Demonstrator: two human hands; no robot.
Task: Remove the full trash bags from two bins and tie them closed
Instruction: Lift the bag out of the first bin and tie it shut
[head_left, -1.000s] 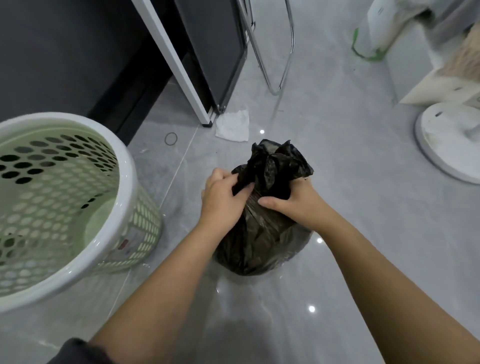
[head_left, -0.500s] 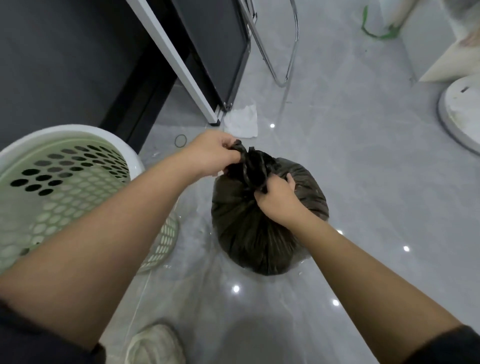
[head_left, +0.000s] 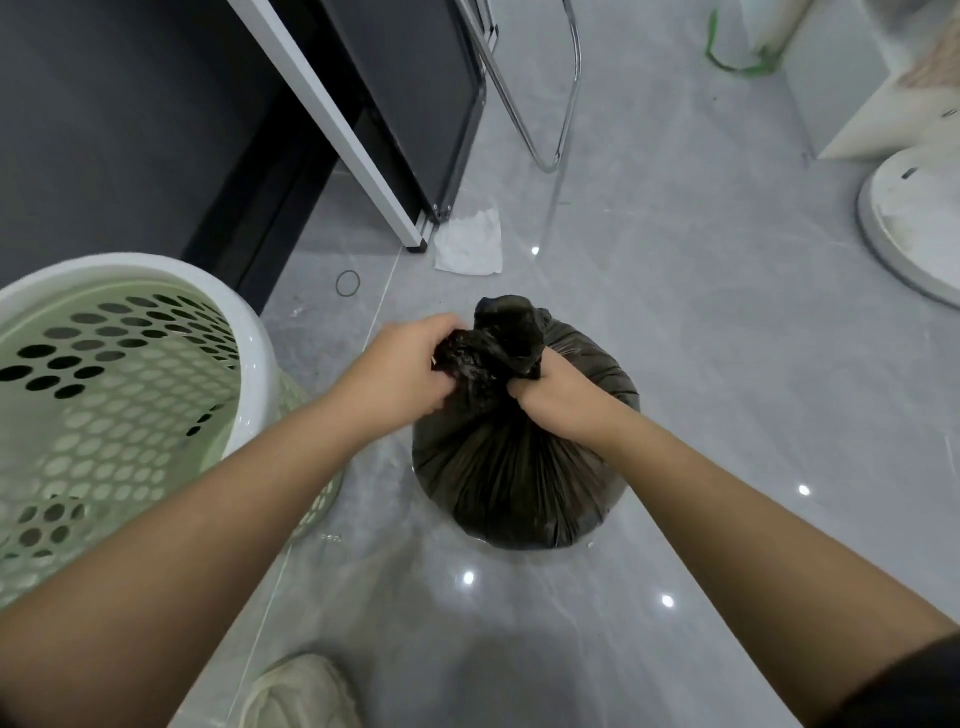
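Both hands are clamping the bunched neck of the black trash bag (head_left: 519, 467). The left hand (head_left: 402, 366) is curling its fingers round a twisted flap on the neck's left side, and the right hand (head_left: 553, 392) is gripping the plastic on the right, close against the bag's top. The two hands are sitting near each other with the knotted plastic sticking up between them. The bag is resting, rounded and full, on the glossy grey floor (head_left: 701, 364), out of the bin (head_left: 249, 332), which is standing just beside it to the left. A white tissue (head_left: 470, 244) and a rubber band (head_left: 348, 283) are lying on the floor beyond the bag. A pale shoe (head_left: 298, 693) is showing at the bottom edge.
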